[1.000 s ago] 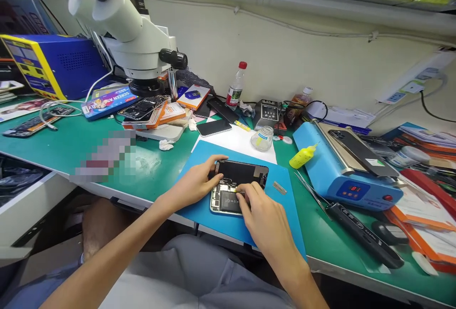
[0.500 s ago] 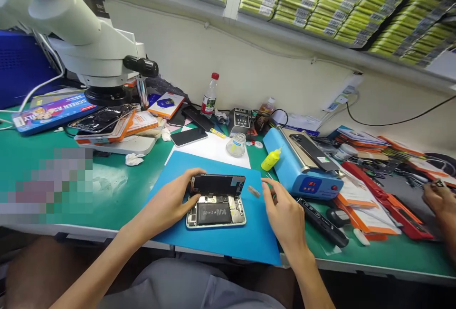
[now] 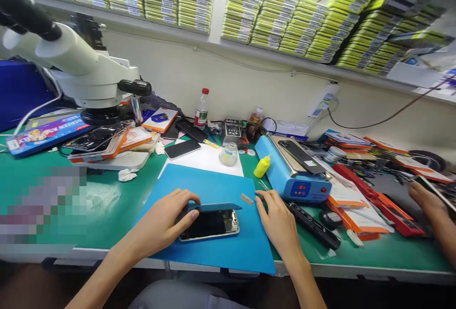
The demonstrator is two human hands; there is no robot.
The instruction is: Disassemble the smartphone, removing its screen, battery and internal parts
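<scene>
An opened phone (image 3: 232, 222) lies on the blue mat (image 3: 213, 257), its inside partly showing. Its screen panel (image 3: 217, 207) is tilted low over the body, hinged along the far side. My left hand (image 3: 176, 216) grips the panel's left end between thumb and fingers. At the mat's right edge rests my right hand (image 3: 280, 223), fingers slightly bent and apart, with nothing visible in it. Just beyond its fingertips are thin tweezers (image 3: 262, 184). A small flat strip (image 3: 246, 199) lies left of those fingertips.
A blue heating plate machine (image 3: 301, 189) with a phone on top stands right, beside a yellow bottle (image 3: 262, 166). A microscope (image 3: 96, 81) rises at left. Behind the mat are a glass jar (image 3: 228, 155) and a black phone (image 3: 182, 148). Another person's hand (image 3: 429, 200) holds a phone-like slab at far right.
The screen panel has swung down from nearly upright to a low tilt over the phone body, with my left hand on it. My right hand stays beside the mat. The view has shifted.
</scene>
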